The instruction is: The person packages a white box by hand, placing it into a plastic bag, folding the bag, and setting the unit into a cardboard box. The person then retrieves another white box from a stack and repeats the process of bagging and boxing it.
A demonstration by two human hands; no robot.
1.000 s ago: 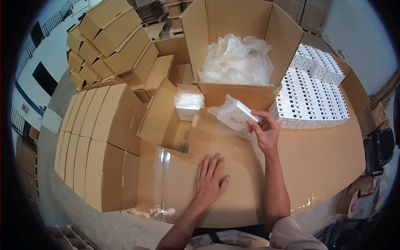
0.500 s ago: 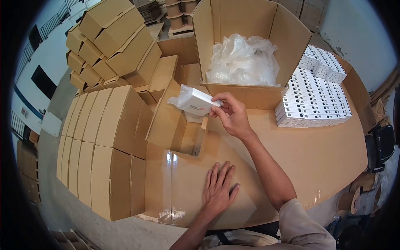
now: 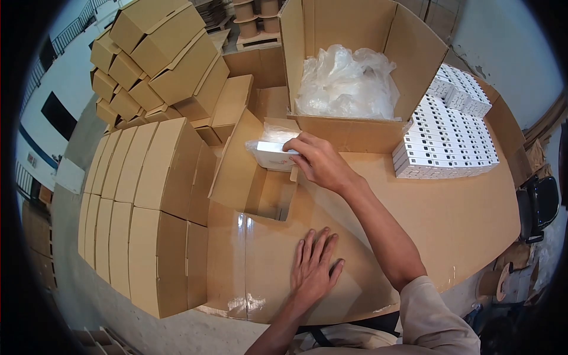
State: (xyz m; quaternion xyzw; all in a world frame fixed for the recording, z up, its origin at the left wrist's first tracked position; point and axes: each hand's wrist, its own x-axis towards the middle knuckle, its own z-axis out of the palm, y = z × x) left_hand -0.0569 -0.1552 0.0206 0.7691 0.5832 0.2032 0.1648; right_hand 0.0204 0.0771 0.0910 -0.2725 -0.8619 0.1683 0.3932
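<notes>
My left hand point(image 3: 315, 269) lies palm down near the table's near edge, fingers a little spread, with nothing in it. The table point(image 3: 444, 231) is covered in brown cardboard, and shiny clear tape point(image 3: 241, 266) runs over it to the left of that hand. Farther left, closed brown cartons point(image 3: 142, 177) stand packed side by side in two rows, shutting off that side.

Beyond my left hand is a long open carton point(image 3: 236, 174), its tall left wall slanting outward and its near end showing bare cardboard inside. My right hand point(image 3: 316, 158) pinches a white box point(image 3: 272, 157) by its right end, between thumb and fingers, over the far part of this carton. Thin clear plastic sticks out at the box's left end. A small reddish mark and some print show on its near face, too small to read, and my fingers cover the right end. Just behind it, something wrapped in clear plastic point(image 3: 281, 132) sits in the carton; I cannot tell whether the two touch.

On the right, white boxes point(image 3: 447, 142) are stacked in tight rows, their small black squares and print unreadable. Farther back, a large open carton point(image 3: 417, 56) full of crumpled clear plastic bags point(image 3: 349, 86) blocks my view of the table behind. At far left, more brown cartons point(image 3: 163, 62) are piled at a slant, and cable reels point(image 3: 248, 26) stand beyond.
</notes>
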